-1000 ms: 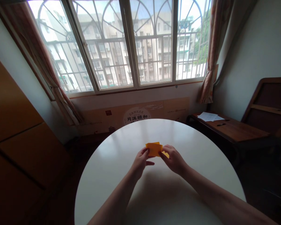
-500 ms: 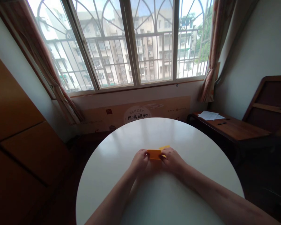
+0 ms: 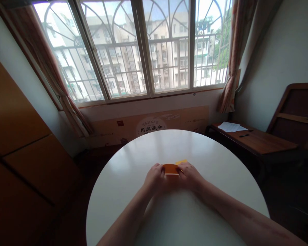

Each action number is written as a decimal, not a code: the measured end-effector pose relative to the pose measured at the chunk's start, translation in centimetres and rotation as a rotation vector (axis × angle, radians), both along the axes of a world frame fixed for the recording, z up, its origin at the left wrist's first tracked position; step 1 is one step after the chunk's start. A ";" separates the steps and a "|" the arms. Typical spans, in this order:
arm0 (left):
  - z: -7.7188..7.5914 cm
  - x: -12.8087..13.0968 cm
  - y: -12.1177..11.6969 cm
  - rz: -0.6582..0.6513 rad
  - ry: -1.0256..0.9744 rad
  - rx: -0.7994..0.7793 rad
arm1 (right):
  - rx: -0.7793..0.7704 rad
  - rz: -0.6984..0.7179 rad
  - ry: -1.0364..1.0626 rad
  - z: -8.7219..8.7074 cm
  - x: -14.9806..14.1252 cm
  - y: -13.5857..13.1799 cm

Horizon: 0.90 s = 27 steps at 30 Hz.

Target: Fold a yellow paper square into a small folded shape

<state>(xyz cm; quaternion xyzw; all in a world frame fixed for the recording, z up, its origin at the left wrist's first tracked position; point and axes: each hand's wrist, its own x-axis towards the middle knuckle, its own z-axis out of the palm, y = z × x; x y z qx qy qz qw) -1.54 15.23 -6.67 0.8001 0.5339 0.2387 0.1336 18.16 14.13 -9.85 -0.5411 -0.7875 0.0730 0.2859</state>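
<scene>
Between my two hands, over the middle of the round white table [image 3: 118,191], an orange rectangular piece [image 3: 170,169] is held by its short sides. It looks like folded paper or thin card, and its upper edge bows slightly. My left hand [image 3: 154,175] is closed on its left end, thumb and fingers pinched. The right end is pinched by my right hand [image 3: 190,174]. Just behind the right fingers a flat yellow piece [image 3: 181,161] lies on the tabletop, partly covered by that hand. A thin white line shows under the orange piece's lower edge.
Beyond the table are a printed wall panel [image 3: 107,128] and a barred window [image 3: 166,65] with tied curtains [image 3: 228,92]. At right, a wooden bench [image 3: 267,141] carries white papers [image 3: 229,126] and a small black item [image 3: 244,135]. A wooden cabinet [image 3: 23,150] stands at left.
The orange piece now bows along its top edge and a white line shows beneath it. Both hands keep their hold and have drawn slightly closer together. The view has shifted a little.
</scene>
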 end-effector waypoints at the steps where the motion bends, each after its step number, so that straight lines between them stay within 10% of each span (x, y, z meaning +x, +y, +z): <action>1: 0.1 0.0 -0.1 -0.002 0.004 0.006 | 0.002 -0.001 0.000 0.1 0.0 0.0; 27: -0.5 -0.5 0.7 -0.045 -0.076 -0.041 | 0.025 0.008 0.075 -0.1 0.4 0.0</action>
